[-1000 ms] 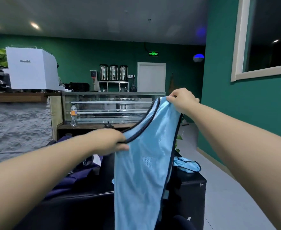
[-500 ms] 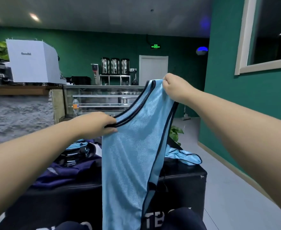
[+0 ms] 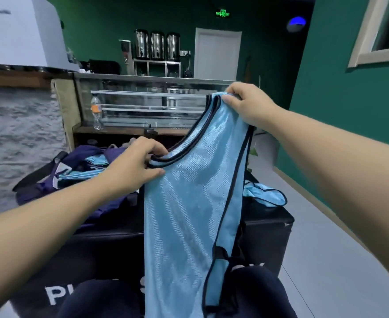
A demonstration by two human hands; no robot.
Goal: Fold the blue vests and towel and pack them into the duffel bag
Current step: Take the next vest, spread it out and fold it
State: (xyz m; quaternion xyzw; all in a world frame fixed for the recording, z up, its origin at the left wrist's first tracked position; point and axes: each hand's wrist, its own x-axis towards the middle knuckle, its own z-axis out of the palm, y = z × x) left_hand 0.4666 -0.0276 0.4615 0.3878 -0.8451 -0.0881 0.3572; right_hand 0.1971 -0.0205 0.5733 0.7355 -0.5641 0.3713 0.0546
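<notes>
Nearest to us, our dark-trousered knees [image 3: 111, 299] sit at the bottom of the view, and the hem of the light blue mesh vest with dark piping [image 3: 189, 214] drapes down between them. We hold this vest in the air by its two shoulder straps so that it hangs flat and doubled, front on back, which looks like the start of a fold. Our left hand [image 3: 133, 167] pinches the lower strap, thumb under and fingers curled over the dark edge. Our right hand [image 3: 246, 104] is raised higher and farther out, its grip clamped on the other strap, so the neckline runs taut on a slant between the two.

Behind the vest stands the black box-shaped worktop with white lettering [image 3: 92, 246]. On its left part lies the open dark navy duffel bag [image 3: 51, 182], with folded light blue cloth [image 3: 83, 175] already resting in its mouth, so we judge some packing done. On the right edge of the worktop another crumpled light blue vest [image 3: 264, 196] waits unfolded. We cannot tell which piece, if any, is the towel.

Farther off a clear plastic bottle with an orange label [image 3: 96, 112] stands by a glass display counter [image 3: 147, 102], with three steel urns [image 3: 156, 45] and a white door [image 3: 216, 53] beyond.
</notes>
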